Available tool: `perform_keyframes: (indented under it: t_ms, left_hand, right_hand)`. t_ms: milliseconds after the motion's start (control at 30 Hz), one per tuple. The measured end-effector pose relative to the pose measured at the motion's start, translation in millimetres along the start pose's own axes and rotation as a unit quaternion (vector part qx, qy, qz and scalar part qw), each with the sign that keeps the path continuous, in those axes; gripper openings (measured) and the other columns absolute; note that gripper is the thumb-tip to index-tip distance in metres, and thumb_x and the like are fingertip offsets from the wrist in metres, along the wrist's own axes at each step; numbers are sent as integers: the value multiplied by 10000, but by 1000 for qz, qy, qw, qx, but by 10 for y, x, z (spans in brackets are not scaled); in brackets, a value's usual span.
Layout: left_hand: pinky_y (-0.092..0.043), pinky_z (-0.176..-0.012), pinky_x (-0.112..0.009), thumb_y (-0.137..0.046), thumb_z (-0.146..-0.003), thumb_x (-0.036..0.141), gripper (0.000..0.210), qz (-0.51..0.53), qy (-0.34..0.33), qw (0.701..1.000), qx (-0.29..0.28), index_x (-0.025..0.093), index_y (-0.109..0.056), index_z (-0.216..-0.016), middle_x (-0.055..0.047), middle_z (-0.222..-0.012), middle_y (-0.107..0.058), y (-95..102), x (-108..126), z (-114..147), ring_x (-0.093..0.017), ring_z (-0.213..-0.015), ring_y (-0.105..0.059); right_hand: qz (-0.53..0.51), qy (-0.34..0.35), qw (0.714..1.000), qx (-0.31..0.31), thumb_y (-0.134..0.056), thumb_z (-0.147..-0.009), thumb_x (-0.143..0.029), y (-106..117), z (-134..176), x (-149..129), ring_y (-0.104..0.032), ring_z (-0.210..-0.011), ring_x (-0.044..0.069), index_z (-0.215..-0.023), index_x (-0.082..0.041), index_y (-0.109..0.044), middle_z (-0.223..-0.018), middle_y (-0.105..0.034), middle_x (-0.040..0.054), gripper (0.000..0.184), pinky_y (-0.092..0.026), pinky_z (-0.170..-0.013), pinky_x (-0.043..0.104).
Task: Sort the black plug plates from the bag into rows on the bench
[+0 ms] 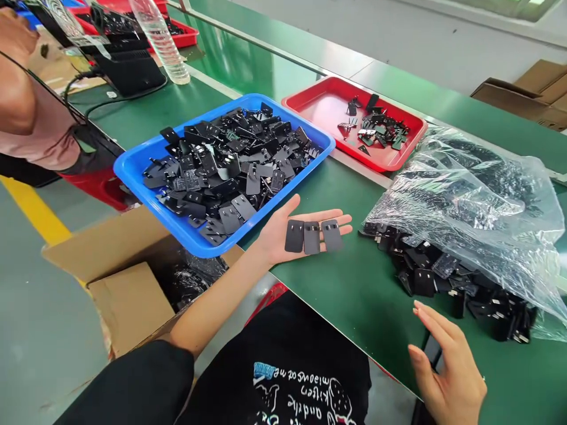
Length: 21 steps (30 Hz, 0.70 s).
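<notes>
My left hand (pixel 277 239) is palm up with its fingers stretched out. Three black plug plates (pixel 312 237) with metal pins lie side by side across its palm and fingers. My right hand (pixel 449 363) is by the table's front edge, thumb and fingers curved and apart. A dark flat piece (pixel 433 349) shows in the gap between them; I cannot tell whether it touches the hand. Beyond the right hand, a heap of similar black plug plates (pixel 425 282) spills from a clear plastic bag (pixel 478 183). Behind the left hand, a blue tray (pixel 146 198) is piled with them.
A red tray (pixel 319 100) at the back holds some pieces. On the left are a water bottle (pixel 163 44), a black device (pixel 133 71) with a cable, and another person's arm (pixel 15 88). An open cardboard box (pixel 128 307) stands below the green table (pixel 349 295).
</notes>
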<state>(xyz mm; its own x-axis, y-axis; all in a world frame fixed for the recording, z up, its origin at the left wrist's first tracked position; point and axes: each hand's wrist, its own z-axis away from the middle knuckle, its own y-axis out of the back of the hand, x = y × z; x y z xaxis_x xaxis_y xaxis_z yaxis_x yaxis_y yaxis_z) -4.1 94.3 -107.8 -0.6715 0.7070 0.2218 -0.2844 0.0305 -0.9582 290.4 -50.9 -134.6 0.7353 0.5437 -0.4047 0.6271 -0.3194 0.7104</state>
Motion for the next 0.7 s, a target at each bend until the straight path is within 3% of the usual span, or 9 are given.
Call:
perform_keyframes:
  t_ms: [200, 333, 400, 467, 567, 700]
  left_hand:
    - [-409, -1040, -453, -285, -980, 509, 733, -8, 8, 999, -34, -28, -270, -1478, -260, -1460, -430, -17, 55, 1, -353, -1350, -437]
    - [-428, -1018, -424, -226, -999, 473, 685, -1, 33, 999, -22, -17, -289, -1472, -248, -1459, -437, -50, -49, -72, -335, -1327, -470]
    - [-448, -984, -403, -196, -1001, 496, 697, 9, 51, 999, -8, -8, -303, -1470, -246, -1449, -452, -61, -172, -118, -323, -1279, -523]
    - [-472, -927, -358, -185, -1001, 519, 716, 24, 72, 997, 5, -5, -301, -1476, -252, -1431, -470, -62, -311, -153, -305, -1217, -575]
    - [-492, -794, -289, -171, -1009, 510, 703, 52, 93, 994, 13, 12, -291, -1490, -252, -1409, -494, -53, -480, -176, -275, -1135, -622]
    - [-471, -602, -258, -201, -1013, 475, 661, 97, 112, 989, 29, 29, -306, -1490, -260, -1373, -522, -16, -577, -199, -232, -924, -673]
  right_hand:
    - [10, 12, 1000, -25, -621, -887, -130, -120, 25, 16, -598, -1061, 246, -1414, -188, -459, -1204, -605, 133, 555, -475, -935, 406]
    - [1, 15, 997, -71, -651, -894, -250, -170, -335, -93, -525, -1219, 290, -1484, -193, -329, -1365, -513, 176, 674, -476, -980, 474]
    - [19, 48, 994, -95, -656, -893, -349, -240, -566, -181, -437, -1318, 328, -1500, -173, -272, -1419, -475, 199, 740, -417, -1045, 557]
    - [72, 109, 983, -129, -626, -902, -417, -339, -754, -259, -379, -1361, 355, -1462, -155, -341, -1414, -507, 185, 681, -270, -1114, 652]
    - [128, 169, 966, -148, -589, -929, -407, -487, -869, -319, -419, -1337, 331, -1341, -139, -497, -1347, -593, 124, 500, -81, -1170, 666]
    - [89, 155, 979, -93, -587, -935, -266, -573, -798, -294, -531, -1220, 273, -1114, -156, -624, -1149, -698, 75, 213, -134, -1198, 587]
